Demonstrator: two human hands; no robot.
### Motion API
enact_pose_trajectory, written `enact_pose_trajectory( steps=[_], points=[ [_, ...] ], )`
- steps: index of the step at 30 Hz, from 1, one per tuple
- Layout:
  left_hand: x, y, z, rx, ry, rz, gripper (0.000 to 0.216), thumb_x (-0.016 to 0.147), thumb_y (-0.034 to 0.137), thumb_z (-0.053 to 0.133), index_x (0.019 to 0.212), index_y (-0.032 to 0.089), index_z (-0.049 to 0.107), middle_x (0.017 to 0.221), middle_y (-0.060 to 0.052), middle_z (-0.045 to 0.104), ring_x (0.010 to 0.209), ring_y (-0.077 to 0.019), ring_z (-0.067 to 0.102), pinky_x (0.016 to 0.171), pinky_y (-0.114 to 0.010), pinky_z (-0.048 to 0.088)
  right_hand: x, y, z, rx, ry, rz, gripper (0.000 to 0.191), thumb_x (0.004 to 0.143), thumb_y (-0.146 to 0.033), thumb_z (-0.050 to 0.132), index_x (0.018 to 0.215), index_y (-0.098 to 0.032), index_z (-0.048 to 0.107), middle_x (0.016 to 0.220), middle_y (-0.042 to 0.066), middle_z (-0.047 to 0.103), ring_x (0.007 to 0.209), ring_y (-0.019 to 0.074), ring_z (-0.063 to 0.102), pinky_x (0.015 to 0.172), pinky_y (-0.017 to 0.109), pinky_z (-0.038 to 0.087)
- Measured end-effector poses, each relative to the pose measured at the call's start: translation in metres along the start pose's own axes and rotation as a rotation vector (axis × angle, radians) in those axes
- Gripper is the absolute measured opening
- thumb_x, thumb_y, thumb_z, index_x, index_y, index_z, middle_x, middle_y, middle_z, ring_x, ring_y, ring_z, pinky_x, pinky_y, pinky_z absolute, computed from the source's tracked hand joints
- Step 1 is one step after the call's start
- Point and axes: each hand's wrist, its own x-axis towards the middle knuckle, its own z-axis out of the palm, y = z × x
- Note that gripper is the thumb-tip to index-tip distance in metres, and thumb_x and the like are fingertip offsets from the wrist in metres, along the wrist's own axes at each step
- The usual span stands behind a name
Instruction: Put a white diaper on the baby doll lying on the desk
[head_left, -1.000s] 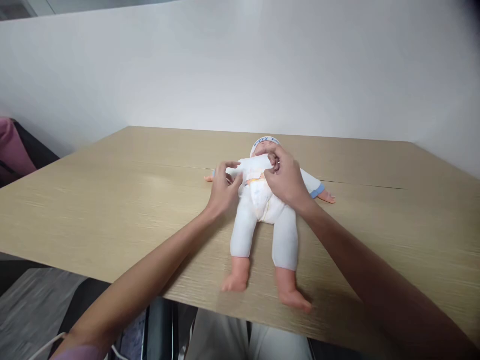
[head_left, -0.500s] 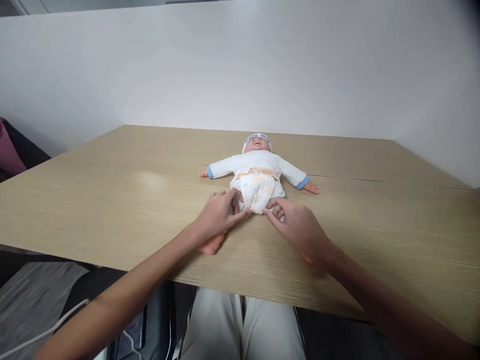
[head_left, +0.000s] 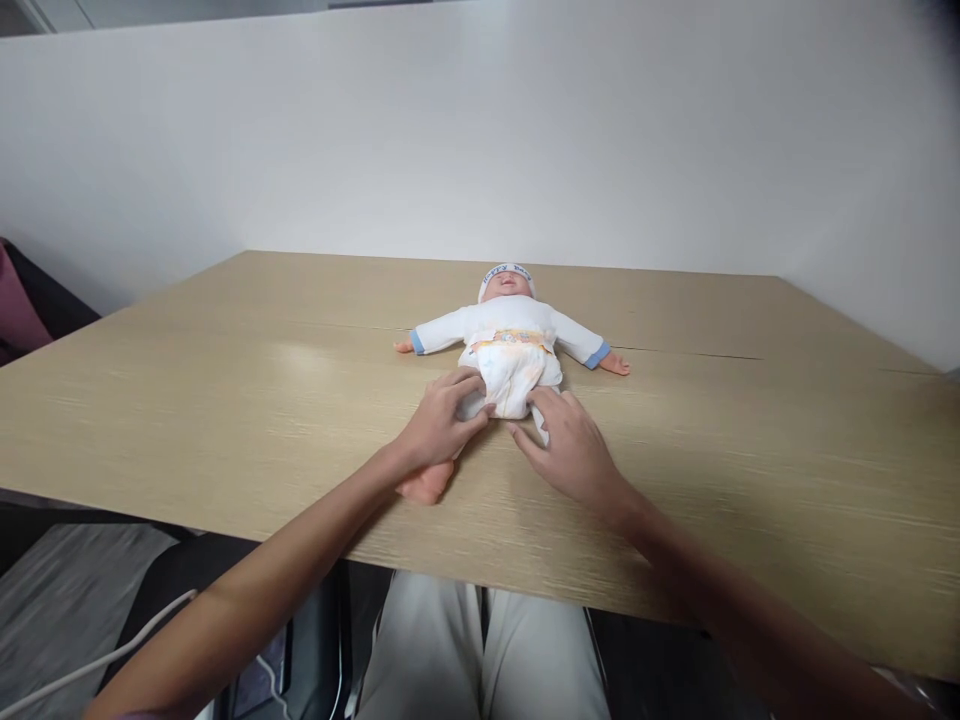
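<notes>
Head view: at the far left edge a dark seat [head_left: 45, 300] with a pink cloth [head_left: 15, 315] shows beside the table [head_left: 225, 400]. The left hand [head_left: 439, 425] lies over the doll's [head_left: 510, 340] left-side leg, fingers curled and close together, tips pressed on the white cloth at the hip just below the diaper [head_left: 510, 375]; whether cloth is pinched between thumb and fingers cannot be told. One bare foot [head_left: 426, 485] sticks out under that wrist. The right hand [head_left: 566, 450] covers the other leg, fingers a little spread and bent, fingertips [head_left: 541, 398] touching the diaper's near right edge; a white bit of cloth shows between two of them.

Against half a second ago, both hands have slid a little farther up, from the thighs to the diaper's lower edge, and the doll has shifted slightly away. A second ago the hands were up at the chest and both legs lay bare to view.

The doll lies on its back mid-table, long axis running near to far, capped head [head_left: 506, 280] at the far end, feet toward the near edge, arms spread left and right.
</notes>
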Motion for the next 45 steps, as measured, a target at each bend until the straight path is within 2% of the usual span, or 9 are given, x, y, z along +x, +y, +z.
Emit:
enact_pose_trajectory(
  steps=[3, 8, 13, 21, 25, 31, 38, 41, 45],
  points=[
    [0.002, -0.002, 0.001, -0.006, -0.009, -0.052, 0.023, 0.098, 0.038, 0.064, 0.085, 0.023, 0.053, 0.093, -0.004, 0.064, 0.094, -0.0250, 0.058, 0.089, -0.037, 0.046, 0.004, 0.001, -0.001, 0.118, 0.017, 0.126, 0.014, 0.100, -0.038, 0.065, 0.104, -0.026, 0.060, 0.093, 0.006, 0.071, 0.083, 0.0276, 0.062, 0.077, 0.039, 0.045],
    [0.004, -0.012, 0.006, -0.102, 0.042, -0.108, 0.021, 0.093, 0.038, 0.070, 0.094, 0.023, 0.055, 0.094, -0.002, 0.061, 0.092, -0.0224, 0.055, 0.085, -0.035, 0.045, 0.004, 0.003, -0.002, 0.442, 0.109, 0.337, 0.034, 0.093, -0.047, 0.073, 0.111, -0.027, 0.053, 0.096, 0.002, 0.073, 0.066, 0.0190, 0.055, 0.067, 0.034, 0.043],
    [0.005, -0.017, 0.006, -0.382, 0.082, -0.194, 0.039, 0.091, 0.046, 0.077, 0.096, 0.024, 0.045, 0.092, 0.002, 0.052, 0.085, -0.0169, 0.050, 0.080, -0.032, 0.044, 0.000, 0.002, -0.001, 0.533, 0.170, 0.394, 0.044, 0.090, -0.051, 0.079, 0.116, -0.028, 0.052, 0.100, 0.002, 0.076, 0.069, 0.0183, 0.057, 0.071, 0.035, 0.047],
    [0.008, -0.023, 0.010, -0.756, 0.121, -0.379, 0.058, 0.082, 0.054, 0.089, 0.093, 0.025, 0.040, 0.080, 0.005, 0.047, 0.074, -0.0134, 0.044, 0.068, -0.030, 0.038, 0.006, 0.015, 0.002, 0.969, 0.181, 0.611, 0.064, 0.076, -0.058, 0.093, 0.118, -0.028, 0.054, 0.110, 0.006, 0.078, 0.094, 0.0242, 0.073, 0.080, 0.037, 0.057],
    [0.005, -0.019, 0.010, -0.797, 0.167, -0.391, 0.060, 0.080, 0.057, 0.092, 0.093, 0.025, 0.043, 0.079, 0.006, 0.044, 0.072, -0.0118, 0.044, 0.067, -0.028, 0.038, 0.006, 0.019, -0.001, 0.906, 0.178, 0.598, 0.068, 0.072, -0.061, 0.096, 0.117, -0.027, 0.056, 0.101, 0.003, 0.078, 0.089, 0.0226, 0.070, 0.080, 0.037, 0.054],
    [-0.003, -0.003, 0.007, -0.757, 0.192, -0.494, 0.059, 0.080, 0.055, 0.095, 0.111, 0.021, 0.057, 0.092, 0.000, 0.067, 0.086, -0.0167, 0.064, 0.078, -0.031, 0.048, 0.002, 0.008, -0.009, 0.644, 0.160, 0.568, 0.057, 0.082, -0.066, 0.088, 0.112, -0.024, 0.063, 0.105, 0.007, 0.082, 0.093, 0.0241, 0.072, 0.084, 0.037, 0.051],
    [0.004, -0.002, -0.002, -0.489, 0.014, -0.428, 0.045, 0.088, 0.061, 0.086, 0.096, 0.017, 0.078, 0.100, -0.007, 0.077, 0.091, -0.0215, 0.067, 0.081, -0.034, 0.047, 0.001, 0.001, -0.016, 0.383, 0.089, 0.496, 0.044, 0.090, -0.066, 0.078, 0.102, -0.023, 0.079, 0.102, 0.006, 0.083, 0.087, 0.0254, 0.071, 0.079, 0.038, 0.049],
    [0.006, 0.002, -0.005, -0.617, -0.079, -0.458, 0.046, 0.089, 0.062, 0.085, 0.101, 0.018, 0.083, 0.106, -0.008, 0.081, 0.094, -0.0227, 0.069, 0.083, -0.034, 0.049, 0.004, 0.000, -0.017, 0.370, 0.023, 0.468, 0.044, 0.094, -0.064, 0.074, 0.099, -0.021, 0.082, 0.096, 0.005, 0.082, 0.087, 0.0265, 0.070, 0.077, 0.037, 0.048],
    [0.005, 0.004, -0.004, -0.788, -0.069, -0.489, 0.046, 0.088, 0.060, 0.086, 0.108, 0.018, 0.084, 0.113, -0.010, 0.082, 0.102, -0.0249, 0.072, 0.088, -0.036, 0.053, 0.009, 0.002, -0.016, 0.599, -0.033, 0.451, 0.042, 0.095, -0.059, 0.075, 0.110, -0.021, 0.084, 0.118, 0.006, 0.085, 0.111, 0.0306, 0.074, 0.095, 0.039, 0.053]
  ],
)
